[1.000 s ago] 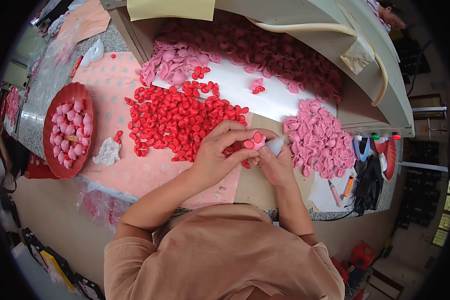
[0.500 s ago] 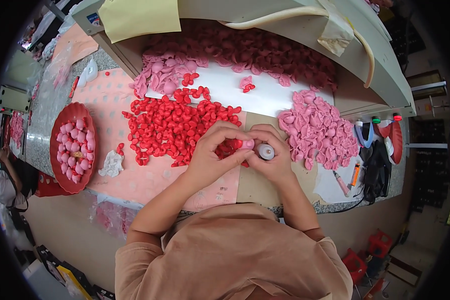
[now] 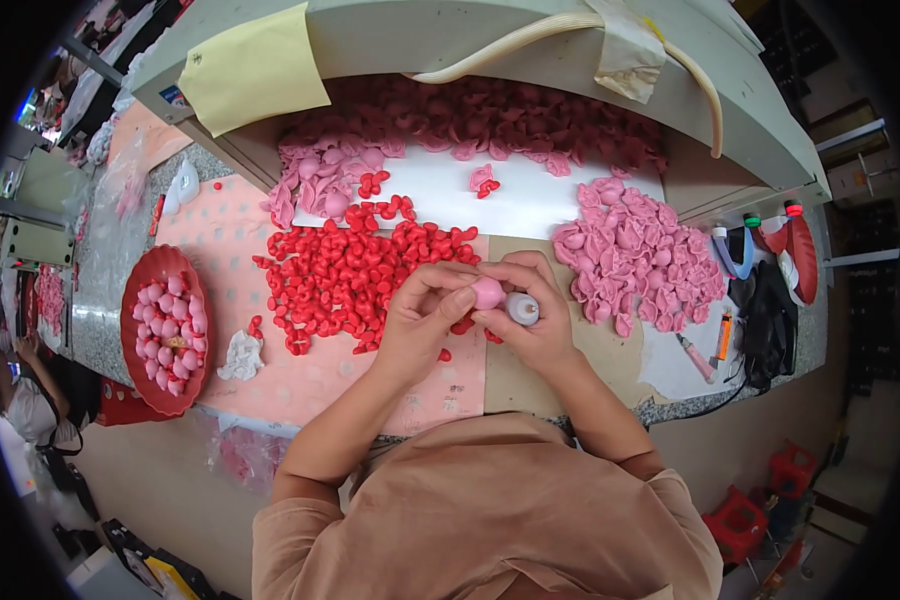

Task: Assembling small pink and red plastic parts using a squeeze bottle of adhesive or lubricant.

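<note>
A rounded, glossy pink piece (image 3: 488, 292) sits between both hands' fingertips over the middle of the table. My left hand (image 3: 415, 315) is closed, pinching it from the left with thumb and fingers. From the other side, my right hand (image 3: 538, 325) touches the same piece with its fingertips while gripping a small whitish bottle (image 3: 522, 308) with a narrow tip. Just left of the hands spreads a heap of small red rounded pieces (image 3: 335, 275). To the right lies a pile of pink petal-like pieces (image 3: 635, 255). My palms are hidden.
A red scalloped tray (image 3: 135, 345) at the left holds pink-and-red pieces. A crumpled tissue (image 3: 240, 356) lies beside it. Behind stands a grey hooded box (image 3: 380, 45) with pink pieces inside. At the right are a tube (image 3: 697, 358), an orange cutter (image 3: 724, 338) and a black bag (image 3: 770, 325).
The pink piece has been turned, and more of its round side now shows between the fingertips. Both hands keep their hold. The whole view has shifted slightly.
</note>
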The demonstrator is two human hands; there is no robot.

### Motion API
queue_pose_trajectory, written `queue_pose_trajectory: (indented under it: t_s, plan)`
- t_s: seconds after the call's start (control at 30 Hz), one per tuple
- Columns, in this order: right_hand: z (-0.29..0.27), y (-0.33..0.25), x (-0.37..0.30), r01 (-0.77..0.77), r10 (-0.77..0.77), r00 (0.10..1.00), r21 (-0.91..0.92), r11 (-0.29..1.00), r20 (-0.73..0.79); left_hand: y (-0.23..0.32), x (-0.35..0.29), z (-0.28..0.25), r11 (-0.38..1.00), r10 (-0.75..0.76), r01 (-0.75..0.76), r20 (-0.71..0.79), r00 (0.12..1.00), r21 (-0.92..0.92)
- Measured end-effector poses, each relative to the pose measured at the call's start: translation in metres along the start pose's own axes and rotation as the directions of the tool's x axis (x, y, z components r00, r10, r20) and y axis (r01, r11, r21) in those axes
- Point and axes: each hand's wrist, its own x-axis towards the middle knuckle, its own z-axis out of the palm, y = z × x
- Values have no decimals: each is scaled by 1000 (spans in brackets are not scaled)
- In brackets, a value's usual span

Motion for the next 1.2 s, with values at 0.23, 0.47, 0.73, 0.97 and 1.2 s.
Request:
queue_pose_trajectory:
  t_s: [0.23, 0.47, 0.73, 0.97, 1.2]
  plan:
    - [-8, -1, 0, 45, -45, 999, -16, 999, 18, 1, -2, 9, 999, -51, 51, 0, 999, -13]
    - [-2, 3, -1, -8, 14, 999, 168, 986, -35, -10, -2, 7, 964, -46, 69, 94, 995, -256]
    - [16, -2, -7, -226, 212, 968, 837, 498, 135, -13, -7, 1, 919, -121, 164, 140, 983, -358]
    - [18, 2, -9, -207, 219, 969, 870, 448, 118, -14, -5, 5, 927, -142, 162, 85, 986, -339]
    - [16, 4, -11, -209, 230, 967, 859, 467, 110, -14, -5, 11, 933, -161, 166, 43, 986, -320]
